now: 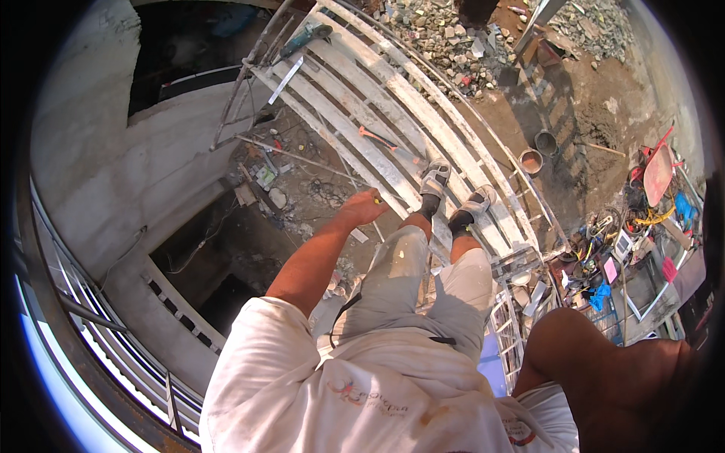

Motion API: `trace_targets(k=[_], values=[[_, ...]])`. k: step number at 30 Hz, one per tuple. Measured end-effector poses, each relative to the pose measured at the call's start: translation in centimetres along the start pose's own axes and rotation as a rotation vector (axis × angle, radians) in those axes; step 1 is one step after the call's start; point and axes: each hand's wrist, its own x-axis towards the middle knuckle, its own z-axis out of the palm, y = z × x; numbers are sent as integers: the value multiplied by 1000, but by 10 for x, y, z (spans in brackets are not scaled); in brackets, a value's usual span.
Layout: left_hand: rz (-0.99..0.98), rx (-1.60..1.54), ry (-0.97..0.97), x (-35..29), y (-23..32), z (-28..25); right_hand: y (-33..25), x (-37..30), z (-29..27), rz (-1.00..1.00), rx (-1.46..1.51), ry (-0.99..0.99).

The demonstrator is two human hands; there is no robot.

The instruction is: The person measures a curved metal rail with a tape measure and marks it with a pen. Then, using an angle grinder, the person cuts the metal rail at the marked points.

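I stand on a raised scaffold platform (355,106) of long, pale, dusty slats. My left hand (365,205) hangs beside my left leg, past the platform's near edge, with its fingers curled together. A small yellow bit shows at the fingertips, too small to name. My right arm is bent at the lower right, and its hand is out of sight. On the slats ahead of my feet lies a hammer (380,138) with an orange and black grip. Farther off rest a teal power tool (303,39), resembling an angle grinder, and a white flat strip (285,81).
Below the platform are heaps of broken stone (430,38), two buckets (531,161) and a shovel or wheelbarrow-like red pan (659,175). Mixed clutter (604,257) lies at the right. A concrete wall (91,151) with dark openings stands left, and metal railings (113,325) curve at lower left.
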Motion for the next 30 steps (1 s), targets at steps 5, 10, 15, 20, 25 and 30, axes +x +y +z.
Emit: trace_targets(k=[5,10,15,20,25,30], values=[[-69,-50,57,-8,-1,-15,10,3,0,-21,-91,-2],[-37,-58,77,-5,-9,-1,52,-27,-19,127,-523,48],[-82,-151,67,-15,7,-11,88,-151,-89,1041,-688,-69],[-71,-227,130,-29,3,-20,46,-269,-161,1428,-978,-865],[-86,-208,229,-32,-31,-12,-31,-290,-146,1781,-884,-1471],[-103,-325,219,-42,-58,-11,-60,-299,-154,1936,-654,-1113]])
